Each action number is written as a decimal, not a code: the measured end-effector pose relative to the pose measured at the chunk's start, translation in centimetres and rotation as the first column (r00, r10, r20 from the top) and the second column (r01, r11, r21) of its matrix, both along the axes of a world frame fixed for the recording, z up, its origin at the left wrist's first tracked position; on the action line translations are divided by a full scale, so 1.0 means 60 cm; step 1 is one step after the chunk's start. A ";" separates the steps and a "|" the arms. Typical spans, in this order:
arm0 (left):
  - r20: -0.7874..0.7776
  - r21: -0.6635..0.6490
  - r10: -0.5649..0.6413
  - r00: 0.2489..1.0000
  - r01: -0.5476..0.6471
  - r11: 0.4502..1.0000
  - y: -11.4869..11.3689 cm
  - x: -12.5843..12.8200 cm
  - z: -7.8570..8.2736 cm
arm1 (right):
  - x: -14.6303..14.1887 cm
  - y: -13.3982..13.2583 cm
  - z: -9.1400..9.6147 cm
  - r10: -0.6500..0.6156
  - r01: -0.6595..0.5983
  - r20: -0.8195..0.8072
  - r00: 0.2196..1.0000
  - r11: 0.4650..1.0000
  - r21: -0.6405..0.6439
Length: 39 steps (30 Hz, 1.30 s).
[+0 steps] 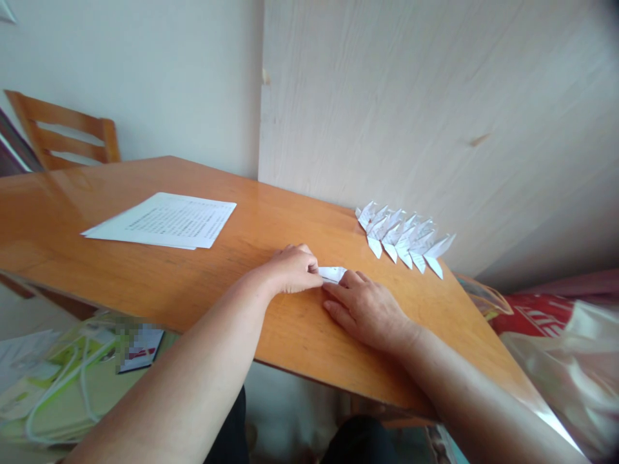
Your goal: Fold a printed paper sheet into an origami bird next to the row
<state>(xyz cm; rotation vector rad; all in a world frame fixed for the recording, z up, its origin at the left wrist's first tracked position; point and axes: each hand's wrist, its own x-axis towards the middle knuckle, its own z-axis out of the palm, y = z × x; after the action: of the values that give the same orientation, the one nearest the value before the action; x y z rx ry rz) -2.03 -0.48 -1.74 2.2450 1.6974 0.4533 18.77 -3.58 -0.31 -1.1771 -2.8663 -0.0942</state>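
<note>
A small folded white paper piece (pixel 333 273) lies on the orange wooden table (pixel 159 277) between my two hands. My left hand (pixel 293 269) is curled, its fingertips pinching the paper's left end. My right hand (pixel 365 308) lies flat on the table with fingers stretched out, its fingertips pressing the paper's right end. Behind them, near the wall, several folded white paper shapes (pixel 403 240) lie in an overlapping row.
A thin stack of printed sheets (pixel 164 221) lies on the table's left part. A wooden chair (pixel 62 132) stands behind the table. A pale wood panel (pixel 435 116) borders the table. Green bags (pixel 72 380) sit on the floor at left, plastic bags (pixel 561 348) at right.
</note>
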 end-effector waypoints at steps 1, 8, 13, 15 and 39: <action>-0.008 0.013 0.008 1.000 -0.008 1.000 0.000 0.001 0.000 | 0.000 0.000 0.000 0.001 -0.001 -0.001 1.000 1.000 0.002; -0.029 0.017 0.033 0.999 -0.032 0.999 -0.001 0.005 0.000 | -0.001 -0.001 0.002 0.002 -0.002 -0.001 1.000 1.000 0.007; -0.003 -0.004 0.043 0.999 -0.043 0.999 0.001 0.005 0.000 | -0.001 -0.003 0.000 0.004 -0.004 0.003 1.000 1.000 0.007; 0.022 -0.022 0.034 0.999 -0.033 0.999 0.004 0.002 -0.002 | -0.002 -0.003 -0.001 0.008 -0.008 0.010 1.000 1.000 0.008; -0.021 -0.051 0.039 0.999 -0.040 0.998 0.001 0.000 0.011 | -0.007 0.000 0.010 0.016 -0.015 0.042 0.999 0.999 -0.038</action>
<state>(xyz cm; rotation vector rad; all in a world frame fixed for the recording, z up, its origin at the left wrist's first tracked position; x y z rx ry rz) -2.03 -0.45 -1.06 2.1900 1.7462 0.3925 18.36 -3.56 0.30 -1.1731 -2.9256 -0.0658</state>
